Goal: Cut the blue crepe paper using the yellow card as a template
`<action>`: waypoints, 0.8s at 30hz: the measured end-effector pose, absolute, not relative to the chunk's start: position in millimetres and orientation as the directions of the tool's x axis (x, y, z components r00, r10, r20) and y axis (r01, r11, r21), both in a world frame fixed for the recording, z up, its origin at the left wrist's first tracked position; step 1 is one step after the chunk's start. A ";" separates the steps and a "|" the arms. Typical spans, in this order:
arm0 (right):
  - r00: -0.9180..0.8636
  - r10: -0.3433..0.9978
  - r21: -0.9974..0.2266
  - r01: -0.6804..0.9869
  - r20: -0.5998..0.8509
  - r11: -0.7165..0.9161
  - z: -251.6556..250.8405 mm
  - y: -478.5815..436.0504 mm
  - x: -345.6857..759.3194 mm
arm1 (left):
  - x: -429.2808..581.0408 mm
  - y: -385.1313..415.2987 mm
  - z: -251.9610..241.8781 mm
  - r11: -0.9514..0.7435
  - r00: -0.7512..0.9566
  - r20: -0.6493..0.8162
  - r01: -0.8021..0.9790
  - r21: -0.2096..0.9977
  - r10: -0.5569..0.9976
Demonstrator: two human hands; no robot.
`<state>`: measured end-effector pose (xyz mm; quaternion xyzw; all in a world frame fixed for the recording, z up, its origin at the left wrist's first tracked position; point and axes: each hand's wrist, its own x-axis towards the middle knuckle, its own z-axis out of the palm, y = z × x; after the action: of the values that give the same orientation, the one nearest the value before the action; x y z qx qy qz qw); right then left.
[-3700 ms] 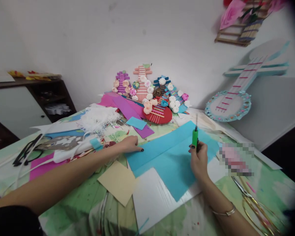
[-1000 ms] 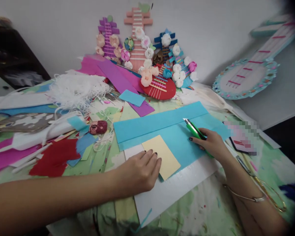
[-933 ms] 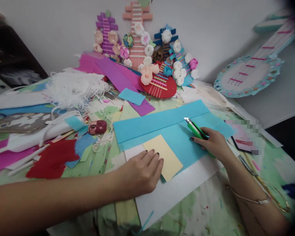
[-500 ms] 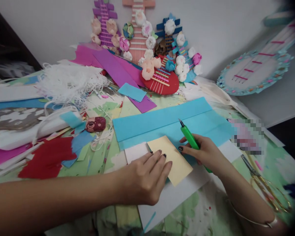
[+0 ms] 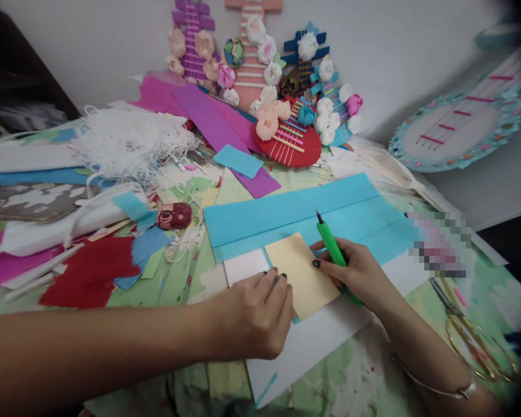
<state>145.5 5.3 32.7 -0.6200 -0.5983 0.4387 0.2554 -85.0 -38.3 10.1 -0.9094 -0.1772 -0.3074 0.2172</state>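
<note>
A pale yellow paper square (image 5: pixel 306 278) lies over a blue paper sheet (image 5: pixel 286 211) and a white sheet (image 5: pixel 330 341). My left hand (image 5: pixel 260 313) is at the square's left edge, fingers bent and drawn together; whatever lies under the fingertips is hidden. My right hand (image 5: pixel 351 266) grips a green pen-like tool (image 5: pixel 332 243), its thin dark tip pointing up and away from me. The right fingers are near the right edge of the yellow square. A small white paper piece (image 5: pixel 245 266) shows just beyond my left hand.
Gold-handled scissors (image 5: pixel 466 333) lie at the right. White string (image 5: pixel 130 145), red paper (image 5: pixel 91 272) and a patterned phone (image 5: pixel 35 201) lie left. Decorated instrument shapes (image 5: pixel 290 142) stand at the back, and a round one (image 5: pixel 455 133) leans right.
My left fingers have drawn closer together and bent more at the square's left edge. The yellow square has turned slightly. The whole view has shifted a little, and the tool stays in my right hand.
</note>
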 end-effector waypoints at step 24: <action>-0.145 0.963 -0.805 0.585 -0.228 -0.102 28.1 4.7 146.6 | -85.2 -48.5 5.2 -0.766 0.719 0.594 0.592 -0.251 0.361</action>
<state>146.6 4.7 28.1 -0.6134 -0.6307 0.4182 0.2261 -85.2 -48.5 5.2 -0.9014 -0.2641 -0.2658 0.2172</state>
